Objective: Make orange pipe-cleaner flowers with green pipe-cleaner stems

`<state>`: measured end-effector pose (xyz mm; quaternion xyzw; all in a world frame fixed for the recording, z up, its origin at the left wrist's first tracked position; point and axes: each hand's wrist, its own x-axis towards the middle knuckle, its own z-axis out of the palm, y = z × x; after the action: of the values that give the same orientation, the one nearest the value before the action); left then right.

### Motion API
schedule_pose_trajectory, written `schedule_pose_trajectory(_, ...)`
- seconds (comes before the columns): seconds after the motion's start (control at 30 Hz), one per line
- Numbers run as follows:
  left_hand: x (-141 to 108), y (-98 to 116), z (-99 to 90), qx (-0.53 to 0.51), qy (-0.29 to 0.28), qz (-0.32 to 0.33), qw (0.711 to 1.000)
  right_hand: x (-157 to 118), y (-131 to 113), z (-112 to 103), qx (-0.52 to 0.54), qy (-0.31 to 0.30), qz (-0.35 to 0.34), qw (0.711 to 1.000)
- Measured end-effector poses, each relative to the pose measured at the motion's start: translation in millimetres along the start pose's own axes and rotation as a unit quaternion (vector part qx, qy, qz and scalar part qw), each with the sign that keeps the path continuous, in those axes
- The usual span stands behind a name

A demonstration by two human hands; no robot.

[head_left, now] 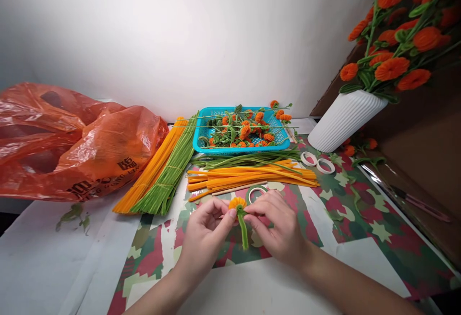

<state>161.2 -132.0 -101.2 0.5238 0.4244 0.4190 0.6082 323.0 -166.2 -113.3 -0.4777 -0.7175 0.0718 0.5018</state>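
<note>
A small orange flower (237,203) with a green stem hanging down is held between my two hands, near the middle of the table. My left hand (209,228) pinches its left side with thumb and fingers. On the other side, the thumb and fingertips of my right hand (275,224) close on the green part just under the bloom. Beyond my hands lie loose orange pipe cleaners (252,176) and green pipe cleaners (248,159). A white tape ring (257,191) is partly hidden behind my right hand.
Behind stands a blue basket (196,137) of orange flowers. Bundled orange stems (151,171) and green stems (167,175) lie left, beside a red plastic bag (118,137). A white vase (345,118) of flowers leans at the right, near two tape rolls (325,165).
</note>
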Motion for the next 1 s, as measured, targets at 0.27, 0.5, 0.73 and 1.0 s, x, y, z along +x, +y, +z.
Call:
schedule_pose_trajectory(0.27, 3, 1, -5.0, 0.055, -0.066, -0.032, 0.996, 3, 10, -6, -0.025, -0.057, -0.06, 0.996)
schedule_pose_trajectory(0.5, 9, 5, -6.4, -0.017, -0.122, -0.142, 0.982, 6, 13, -10, -0.055, -0.09, -0.128, 0.986)
schedule_pose_trajectory(0.73, 6, 2, -2.1, -0.009, -0.108, -0.111, 0.988, 6, 16, -9, -0.067, -0.102, -0.13, 0.984)
schedule_pose_trajectory(1.0, -4, -8, 4.1, 0.165, -0.038, 0.123, 0.978, 9, 2, -4, 0.006, -0.101, 0.056, 0.993)
